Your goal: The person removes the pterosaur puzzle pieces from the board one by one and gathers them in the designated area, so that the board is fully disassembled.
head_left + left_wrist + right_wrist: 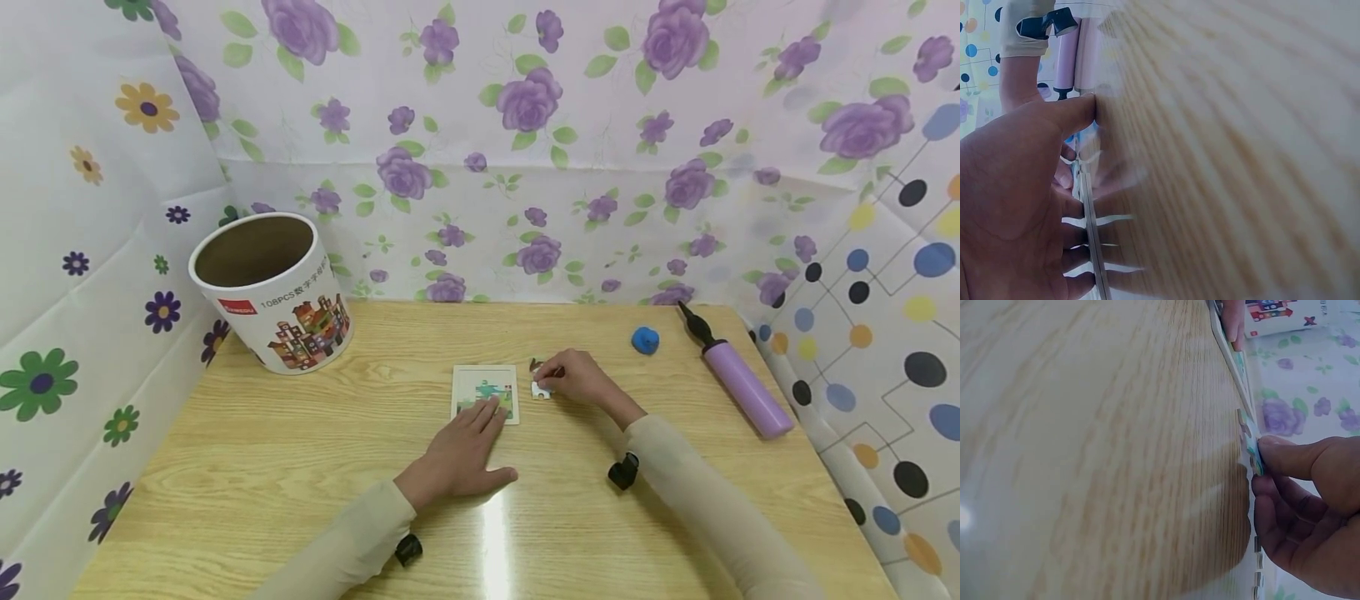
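Observation:
A small jigsaw board (465, 372) with a pale rim lies flat on the table, its green and teal picture partly covered. Across its lower part rests my left hand (465, 450), fingers straight and thumb spread to the right. In the left wrist view, the fingertips of the left hand (1016, 200) touch the board's edge. Just right of the board, my right hand (579, 379) pinches a jigsaw piece (1251, 449) between thumb and fingers, close to the tabletop. A light piece (540, 391) shows beside those fingers. More loose pieces (1258, 562) lie under the right hand.
A large white printed bucket (300, 325) stands at the back left. A blue toy (645, 340) sits at the back right, near a purple hand pump (746, 387). Flower-patterned cloth (465, 208) hangs behind the wooden table (300, 467).

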Tool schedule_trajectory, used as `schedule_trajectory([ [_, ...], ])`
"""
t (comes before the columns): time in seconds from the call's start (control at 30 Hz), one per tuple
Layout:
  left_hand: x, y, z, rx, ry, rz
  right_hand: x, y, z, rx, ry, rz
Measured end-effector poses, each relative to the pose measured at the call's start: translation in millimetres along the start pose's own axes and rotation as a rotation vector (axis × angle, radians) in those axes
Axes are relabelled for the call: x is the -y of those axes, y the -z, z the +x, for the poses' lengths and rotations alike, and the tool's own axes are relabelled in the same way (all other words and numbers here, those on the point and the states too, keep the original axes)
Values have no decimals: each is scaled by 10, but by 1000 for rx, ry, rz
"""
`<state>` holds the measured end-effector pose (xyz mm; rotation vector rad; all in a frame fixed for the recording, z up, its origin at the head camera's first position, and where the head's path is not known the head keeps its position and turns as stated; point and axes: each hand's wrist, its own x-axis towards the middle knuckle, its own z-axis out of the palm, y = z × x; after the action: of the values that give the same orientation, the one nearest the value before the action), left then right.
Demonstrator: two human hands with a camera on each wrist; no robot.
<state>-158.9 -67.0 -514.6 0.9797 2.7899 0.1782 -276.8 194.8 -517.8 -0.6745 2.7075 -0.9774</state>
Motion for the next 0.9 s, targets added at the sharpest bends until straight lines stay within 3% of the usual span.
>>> schedule_trajectory([
  [0.7, 12, -26, 6, -34, -9, 10, 101, -17, 38, -24, -2, -15],
  [0.9, 9, -41, 1, -69, -16, 44, 197, -63, 79, 8, 20, -1],
])
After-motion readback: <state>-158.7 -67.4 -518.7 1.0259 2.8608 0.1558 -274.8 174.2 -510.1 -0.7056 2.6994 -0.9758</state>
